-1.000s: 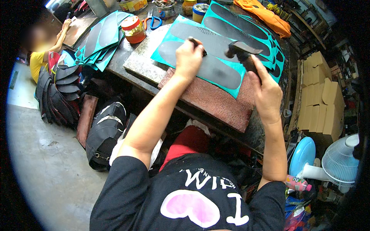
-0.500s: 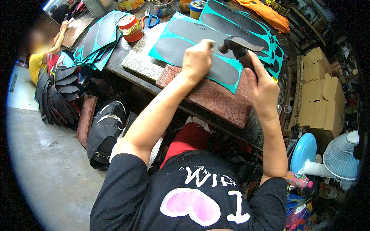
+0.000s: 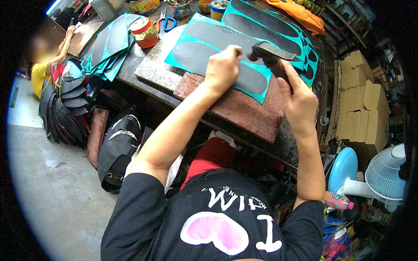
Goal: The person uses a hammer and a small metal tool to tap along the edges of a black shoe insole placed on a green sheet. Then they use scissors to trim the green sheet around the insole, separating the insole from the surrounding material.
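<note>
My left hand (image 3: pixel 222 71) is closed in a fist above a teal sheet (image 3: pixel 257 97) printed with long dark grey sole shapes. What its fingers grip, if anything, is hidden. Rows of small dots mark the upper shape on that sheet. In my right hand (image 3: pixel 301 102) is a hammer (image 3: pixel 272 62) with a dark head, raised beside the left fist and apart from it. Under the sheet lie a rough reddish slab (image 3: pixel 244 114) and a pale speckled slab (image 3: pixel 159 69).
More teal sheets (image 3: pixel 305 71) are piled behind the hammer, others (image 3: pixel 109 71) at left. A red-lidded jar (image 3: pixel 145 34) and blue-handled scissors (image 3: pixel 169 25) stand near. Cartons (image 3: pixel 359 104) and a fan (image 3: pixel 385 176) are at right. A co-worker in yellow (image 3: pixel 39 76) sits far left.
The whole view has shifted slightly, with the sheet and slabs appearing a little further left. Both hands keep nearly the same pose, the hammer still raised.
</note>
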Demonstrator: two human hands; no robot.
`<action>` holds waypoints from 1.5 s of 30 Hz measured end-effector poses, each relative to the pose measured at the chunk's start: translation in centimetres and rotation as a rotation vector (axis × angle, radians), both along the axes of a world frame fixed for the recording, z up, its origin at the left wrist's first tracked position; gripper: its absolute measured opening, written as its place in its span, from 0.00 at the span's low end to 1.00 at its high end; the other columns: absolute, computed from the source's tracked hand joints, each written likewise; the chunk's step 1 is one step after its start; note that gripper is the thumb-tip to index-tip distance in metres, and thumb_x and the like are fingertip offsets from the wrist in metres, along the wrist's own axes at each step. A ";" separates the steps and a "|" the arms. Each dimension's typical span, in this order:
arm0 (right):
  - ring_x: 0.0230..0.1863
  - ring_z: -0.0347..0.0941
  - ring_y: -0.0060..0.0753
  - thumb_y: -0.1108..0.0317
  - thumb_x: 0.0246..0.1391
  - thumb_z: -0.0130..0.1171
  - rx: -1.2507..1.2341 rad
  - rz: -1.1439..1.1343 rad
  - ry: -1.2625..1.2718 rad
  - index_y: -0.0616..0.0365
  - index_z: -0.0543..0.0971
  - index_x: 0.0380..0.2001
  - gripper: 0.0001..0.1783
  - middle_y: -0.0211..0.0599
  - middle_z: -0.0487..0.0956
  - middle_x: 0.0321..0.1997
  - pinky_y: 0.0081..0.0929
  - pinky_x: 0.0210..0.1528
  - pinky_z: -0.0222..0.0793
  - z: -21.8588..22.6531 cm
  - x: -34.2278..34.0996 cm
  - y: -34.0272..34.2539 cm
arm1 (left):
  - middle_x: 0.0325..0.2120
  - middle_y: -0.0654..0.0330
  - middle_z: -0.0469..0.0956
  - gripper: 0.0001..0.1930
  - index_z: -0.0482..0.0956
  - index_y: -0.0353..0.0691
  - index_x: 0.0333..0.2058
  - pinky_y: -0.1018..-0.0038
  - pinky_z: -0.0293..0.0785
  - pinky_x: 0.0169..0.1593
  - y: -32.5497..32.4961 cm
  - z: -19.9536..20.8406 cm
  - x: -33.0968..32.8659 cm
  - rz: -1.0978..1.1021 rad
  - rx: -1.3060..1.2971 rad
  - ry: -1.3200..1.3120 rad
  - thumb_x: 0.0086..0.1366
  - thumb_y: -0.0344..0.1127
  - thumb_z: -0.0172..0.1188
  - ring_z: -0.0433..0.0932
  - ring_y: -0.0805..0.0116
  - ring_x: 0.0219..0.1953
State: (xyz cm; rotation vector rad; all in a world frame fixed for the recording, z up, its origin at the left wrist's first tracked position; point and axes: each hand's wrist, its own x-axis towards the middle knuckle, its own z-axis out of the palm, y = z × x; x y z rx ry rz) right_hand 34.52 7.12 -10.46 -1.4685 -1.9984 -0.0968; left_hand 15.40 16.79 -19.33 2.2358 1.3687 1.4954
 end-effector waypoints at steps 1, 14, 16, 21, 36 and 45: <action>0.46 0.79 0.43 0.63 0.59 0.59 0.019 -0.022 0.045 0.52 0.76 0.54 0.20 0.44 0.80 0.48 0.32 0.45 0.74 0.2 0.5 -0.1 | 0.26 0.47 0.79 0.05 0.74 0.38 0.35 0.64 0.77 0.35 0.3 0.0 -0.3 0.063 0.006 -0.122 0.60 0.29 0.59 0.81 0.51 0.30; 0.36 0.79 0.46 0.64 0.56 0.61 0.112 0.040 -0.007 0.46 0.77 0.53 0.20 0.42 0.81 0.38 0.35 0.37 0.74 0.2 0.5 -0.5 | 0.26 0.49 0.78 0.08 0.73 0.39 0.37 0.62 0.76 0.34 -0.1 0.2 0.4 -0.050 0.028 0.093 0.60 0.30 0.60 0.80 0.49 0.30; 0.37 0.79 0.46 0.63 0.57 0.60 0.136 0.034 0.085 0.44 0.76 0.54 0.20 0.42 0.81 0.41 0.35 0.37 0.74 0.2 1.3 -0.3 | 0.26 0.52 0.79 0.07 0.74 0.37 0.36 0.67 0.77 0.34 0.2 0.2 0.4 -0.074 -0.152 -0.282 0.60 0.29 0.60 0.81 0.57 0.29; 0.34 0.76 0.26 0.70 0.59 0.58 0.171 0.059 0.182 0.55 0.74 0.57 0.22 0.41 0.81 0.42 0.23 0.36 0.71 3.0 3.0 -2.4 | 0.26 0.56 0.81 0.06 0.76 0.35 0.35 0.72 0.77 0.35 0.5 0.0 -0.1 -0.193 -0.399 -0.404 0.60 0.28 0.61 0.82 0.68 0.29; 0.42 0.80 0.46 0.63 0.60 0.57 -0.159 -0.048 0.289 0.46 0.74 0.57 0.22 0.46 0.81 0.46 0.34 0.42 0.73 -1.4 3.6 -1.8 | 0.26 0.61 0.79 0.03 0.76 0.35 0.34 0.79 0.77 0.33 2.0 0.5 -3.7 -0.067 -0.229 -0.893 0.62 0.26 0.59 0.79 0.76 0.26; 0.49 0.79 0.34 0.69 0.57 0.61 -0.107 0.137 0.417 0.51 0.73 0.58 0.25 0.45 0.80 0.50 0.28 0.50 0.71 1.8 0.2 -0.7 | 0.31 0.62 0.80 0.08 0.77 0.34 0.39 0.81 0.77 0.36 1.5 -0.6 -4.6 -0.036 -0.484 -0.573 0.63 0.30 0.61 0.78 0.78 0.30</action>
